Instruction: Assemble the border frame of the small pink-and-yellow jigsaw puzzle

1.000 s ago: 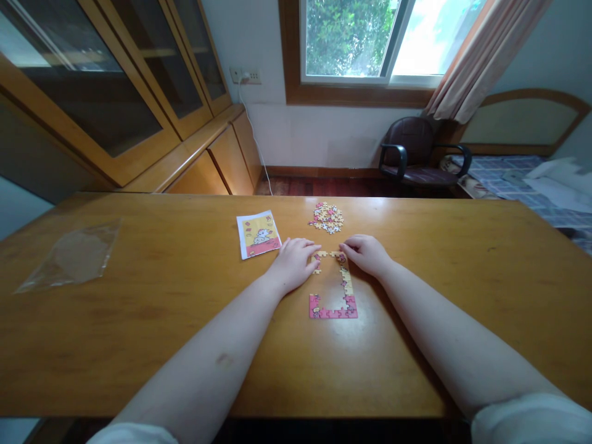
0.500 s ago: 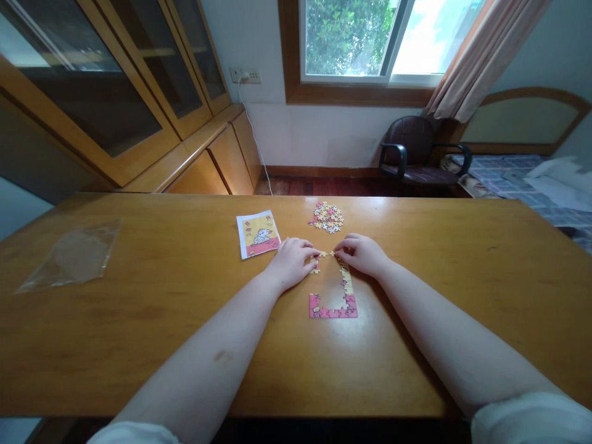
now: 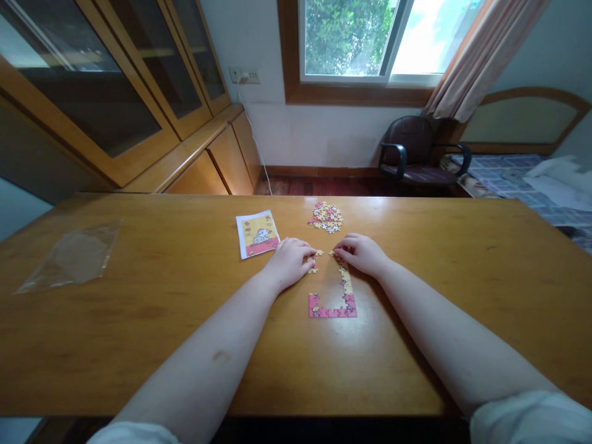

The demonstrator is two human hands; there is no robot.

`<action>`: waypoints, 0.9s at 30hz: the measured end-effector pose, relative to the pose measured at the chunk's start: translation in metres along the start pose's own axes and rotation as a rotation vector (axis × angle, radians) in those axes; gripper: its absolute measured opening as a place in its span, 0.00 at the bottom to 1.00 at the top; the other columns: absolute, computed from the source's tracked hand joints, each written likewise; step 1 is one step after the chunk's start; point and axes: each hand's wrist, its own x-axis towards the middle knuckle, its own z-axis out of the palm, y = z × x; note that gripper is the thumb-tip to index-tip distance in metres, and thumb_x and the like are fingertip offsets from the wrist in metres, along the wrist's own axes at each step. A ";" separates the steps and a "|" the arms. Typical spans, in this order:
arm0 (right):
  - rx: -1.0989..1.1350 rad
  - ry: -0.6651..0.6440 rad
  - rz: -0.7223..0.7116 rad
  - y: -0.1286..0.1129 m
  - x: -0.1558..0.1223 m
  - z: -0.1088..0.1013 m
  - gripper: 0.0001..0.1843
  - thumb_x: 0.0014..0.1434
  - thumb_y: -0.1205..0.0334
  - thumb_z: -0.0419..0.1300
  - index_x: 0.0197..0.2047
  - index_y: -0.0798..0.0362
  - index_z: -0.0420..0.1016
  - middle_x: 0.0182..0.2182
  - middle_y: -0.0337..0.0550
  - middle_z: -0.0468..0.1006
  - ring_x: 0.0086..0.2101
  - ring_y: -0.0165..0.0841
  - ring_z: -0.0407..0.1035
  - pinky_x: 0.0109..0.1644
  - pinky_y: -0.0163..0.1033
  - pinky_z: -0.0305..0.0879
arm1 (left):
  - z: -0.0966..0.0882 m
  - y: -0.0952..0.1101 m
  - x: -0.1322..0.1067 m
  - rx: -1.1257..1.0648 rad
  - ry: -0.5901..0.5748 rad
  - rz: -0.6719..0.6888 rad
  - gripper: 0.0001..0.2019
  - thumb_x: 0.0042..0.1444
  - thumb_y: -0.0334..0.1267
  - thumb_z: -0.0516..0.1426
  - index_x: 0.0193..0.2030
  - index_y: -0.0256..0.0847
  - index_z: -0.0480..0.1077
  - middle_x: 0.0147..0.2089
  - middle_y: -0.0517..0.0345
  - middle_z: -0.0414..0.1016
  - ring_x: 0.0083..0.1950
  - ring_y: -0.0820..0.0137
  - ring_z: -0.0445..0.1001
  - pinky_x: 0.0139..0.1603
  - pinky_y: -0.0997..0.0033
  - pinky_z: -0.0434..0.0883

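Observation:
A partly built jigsaw frame (image 3: 340, 303), pink along the bottom and yellow up the right side, lies on the wooden table (image 3: 185, 320). My left hand (image 3: 289, 262) rests at the frame's upper left, its fingers pinched on a short yellow strip of joined pieces (image 3: 315, 259). My right hand (image 3: 363, 253) sits at the upper right corner, fingertips closed on the top end of the right side strip (image 3: 337, 254). A small gap separates the two strips. A pile of loose pieces (image 3: 326, 217) lies just beyond both hands.
A picture card (image 3: 258, 234) showing the puzzle's image lies left of my left hand. A clear plastic bag (image 3: 74, 254) sits at the table's far left. Beyond the table stand a wooden cabinet (image 3: 139, 92), a dark armchair (image 3: 416, 151) and a bed (image 3: 536, 185).
My right hand's fingertips have crept left along the top edge toward the left hand. The left hand has drawn its small strip slightly leftward, so a small gap shows between the strips.

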 end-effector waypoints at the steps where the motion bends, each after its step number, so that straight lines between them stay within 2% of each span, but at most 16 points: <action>1: -0.001 0.000 0.000 0.000 0.000 0.000 0.09 0.60 0.58 0.59 0.35 0.51 0.81 0.31 0.41 0.75 0.29 0.29 0.66 0.36 0.34 0.61 | 0.000 0.000 0.000 0.001 -0.001 0.003 0.12 0.57 0.40 0.58 0.47 0.45 0.77 0.47 0.56 0.79 0.51 0.61 0.71 0.56 0.58 0.64; 16: 0.007 0.007 0.003 0.000 0.000 0.002 0.08 0.58 0.59 0.61 0.35 0.50 0.81 0.30 0.40 0.74 0.29 0.29 0.67 0.36 0.35 0.61 | -0.002 0.000 -0.001 -0.024 0.003 0.001 0.12 0.58 0.39 0.57 0.47 0.44 0.76 0.48 0.54 0.78 0.52 0.61 0.72 0.57 0.59 0.66; 21: 0.035 0.138 0.027 0.004 0.000 -0.001 0.10 0.61 0.59 0.57 0.33 0.52 0.78 0.28 0.41 0.73 0.29 0.31 0.65 0.35 0.36 0.60 | -0.010 -0.007 -0.002 -0.049 0.026 -0.050 0.14 0.62 0.38 0.52 0.50 0.42 0.75 0.50 0.53 0.77 0.53 0.62 0.72 0.57 0.60 0.67; 27: 0.045 0.238 0.050 0.008 0.000 -0.002 0.13 0.61 0.57 0.55 0.29 0.52 0.75 0.25 0.41 0.71 0.29 0.32 0.64 0.35 0.37 0.60 | -0.021 -0.027 -0.002 0.042 0.034 -0.179 0.14 0.60 0.34 0.51 0.46 0.42 0.77 0.46 0.53 0.79 0.50 0.60 0.74 0.54 0.59 0.69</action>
